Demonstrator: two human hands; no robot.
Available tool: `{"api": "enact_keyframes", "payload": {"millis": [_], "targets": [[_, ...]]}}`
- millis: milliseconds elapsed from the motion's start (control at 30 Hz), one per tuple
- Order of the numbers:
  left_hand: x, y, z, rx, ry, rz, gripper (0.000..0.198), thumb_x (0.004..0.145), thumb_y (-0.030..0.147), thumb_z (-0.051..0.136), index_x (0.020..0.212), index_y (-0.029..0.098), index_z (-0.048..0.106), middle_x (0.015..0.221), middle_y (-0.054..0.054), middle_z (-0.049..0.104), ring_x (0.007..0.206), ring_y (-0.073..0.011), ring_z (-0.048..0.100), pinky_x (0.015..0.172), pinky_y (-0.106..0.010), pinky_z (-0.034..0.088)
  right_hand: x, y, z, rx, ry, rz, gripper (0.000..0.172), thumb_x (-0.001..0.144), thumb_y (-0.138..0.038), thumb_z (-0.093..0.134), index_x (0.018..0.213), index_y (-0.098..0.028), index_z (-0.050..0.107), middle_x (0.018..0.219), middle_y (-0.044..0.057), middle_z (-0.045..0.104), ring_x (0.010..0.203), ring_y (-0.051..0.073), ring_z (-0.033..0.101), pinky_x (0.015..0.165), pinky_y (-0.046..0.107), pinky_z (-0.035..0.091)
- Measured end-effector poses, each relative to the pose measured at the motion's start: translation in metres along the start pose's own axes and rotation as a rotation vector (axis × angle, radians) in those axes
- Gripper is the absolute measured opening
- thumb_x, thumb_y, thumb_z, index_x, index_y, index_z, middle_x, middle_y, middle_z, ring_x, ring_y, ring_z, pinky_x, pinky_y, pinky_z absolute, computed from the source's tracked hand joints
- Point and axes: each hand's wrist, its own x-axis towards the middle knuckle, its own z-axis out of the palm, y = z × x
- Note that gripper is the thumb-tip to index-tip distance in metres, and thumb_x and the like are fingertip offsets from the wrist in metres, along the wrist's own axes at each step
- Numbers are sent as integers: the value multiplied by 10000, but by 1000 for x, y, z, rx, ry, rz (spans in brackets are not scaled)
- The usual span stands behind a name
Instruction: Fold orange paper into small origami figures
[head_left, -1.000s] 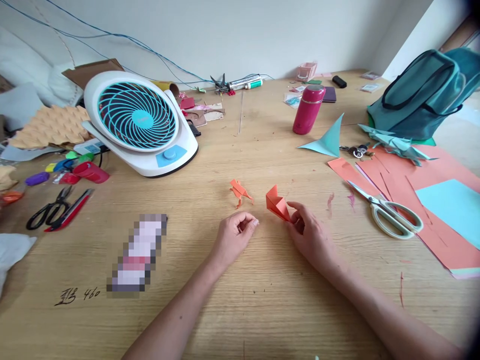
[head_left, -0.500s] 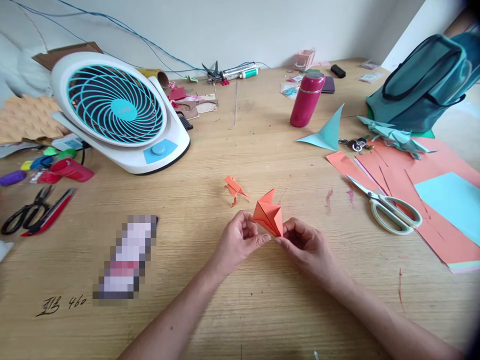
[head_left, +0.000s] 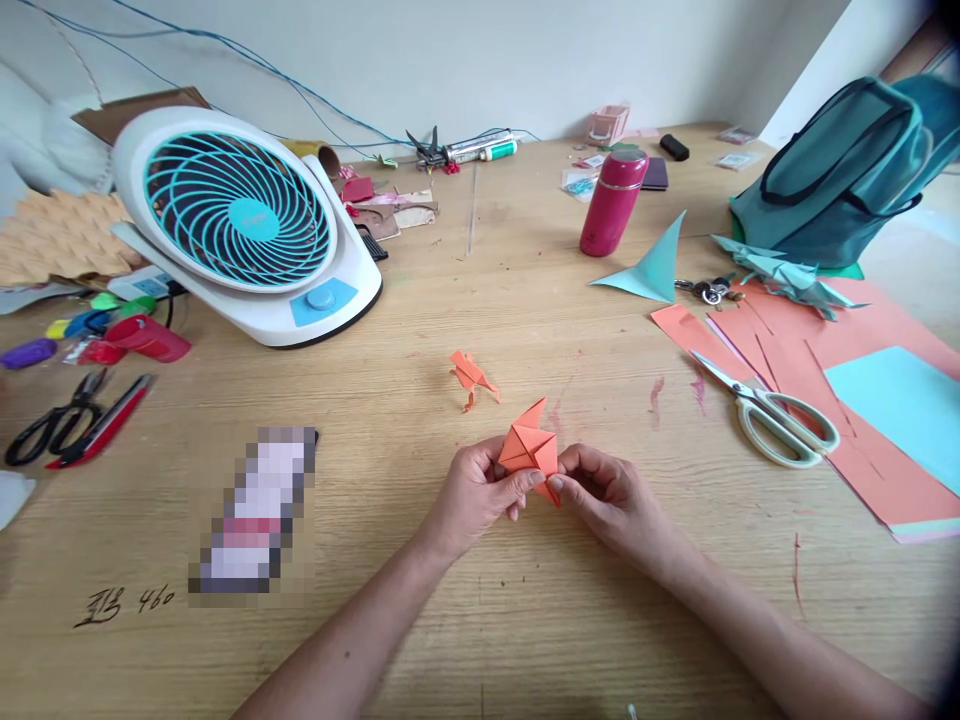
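Observation:
Between both hands is a folded piece of orange origami paper, with one point sticking up and a narrow point downward. My left hand grips its left side, thumb flat across the lower front and fingers behind. On the lower right edge, my right hand pinches the paper between thumb and index finger. A small orange origami figure with thin legs lies on the table just beyond my hands.
A white fan stands at left, behind a pixelated phone-like object. To the right, scissors rest on orange sheets. Farther back are a folded teal paper, a pink flask and a teal bag.
The orange origami paper has moved slightly down and tilted, so its front folds show more. My left thumb now lies across its front, and my right fingers pinch its lower right edge.

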Motion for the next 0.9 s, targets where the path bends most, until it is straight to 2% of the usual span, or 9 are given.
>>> {"api": "enact_keyframes", "payload": {"millis": [100, 200, 367, 467, 567, 667, 767, 833, 900], "targets": [[0, 0, 3, -37, 8, -9, 372, 753, 466, 802, 857, 135, 666, 592, 23, 606, 475, -82, 531, 461, -210, 471, -2, 4, 4, -61, 52, -18, 294, 933, -440, 618, 787, -191, 563, 686, -10, 542, 629, 131, 448, 590, 257, 368], [0, -1, 4, -40, 35, -14, 383, 718, 456, 832, 850, 133, 673, 592, 32, 597, 465, -75, 517, 468, -215, 474, -6, 4, 9, -131, 68, -47, 285, 945, -404, 604, 761, -195, 543, 691, -7, 539, 624, 132, 440, 579, 259, 353], [-2, 0, 1, -18, 7, -31, 386, 749, 484, 804, 839, 132, 677, 546, 56, 530, 439, -49, 424, 420, -182, 358, -9, 2, 10, -148, 32, -129, 283, 972, -390, 576, 767, -196, 555, 721, 0, 546, 652, 137, 463, 613, 266, 381], [-4, 3, -1, -55, -80, -55, 381, 783, 489, 780, 871, 135, 673, 523, 72, 494, 413, -37, 402, 419, -180, 294, -7, 0, 5, -71, 77, -155, 266, 1008, -415, 507, 866, -208, 592, 769, 11, 577, 701, 149, 509, 655, 266, 432], [-6, 3, -1, -162, -216, -151, 419, 751, 511, 806, 873, 133, 672, 597, 45, 551, 416, -34, 425, 418, -190, 287, -4, -4, 1, 58, 112, -143, 244, 985, -459, 543, 1068, -238, 607, 940, 51, 652, 873, 188, 612, 789, 301, 517], [-7, 2, 0, -296, -345, -256, 421, 723, 501, 837, 834, 129, 675, 617, 24, 570, 429, -28, 417, 418, -187, 275, -3, -12, 0, 235, -12, -53, 429, 928, -539, 606, 1269, -286, 551, 1102, 77, 681, 989, 223, 668, 847, 356, 565], [-7, 2, 0, -441, -404, -327, 411, 696, 451, 874, 883, 144, 675, 624, 26, 574, 419, -16, 367, 407, -181, 247, -3, -16, 4, 411, -182, 22, 479, 868, -571, 675, 1232, -276, 572, 1085, 73, 701, 913, 215, 709, 831, 380, 588], [-7, 3, 0, -474, -425, -369, 423, 690, 438, 882, 925, 156, 672, 630, 28, 586, 409, -9, 333, 399, -175, 233, -2, -16, 7, 467, -164, 42, 455, 828, -555, 730, 1143, -260, 585, 1012, 55, 705, 829, 196, 712, 780, 367, 597], [-7, 4, 1, -424, -423, -405, 444, 696, 474, 869, 936, 158, 670, 656, 14, 619, 408, -9, 354, 395, -172, 251, 0, -13, 10, 501, -119, 48, 411, 800, -536, 765, 1015, -241, 577, 846, 15, 691, 671, 162, 680, 687, 335, 590]]}}
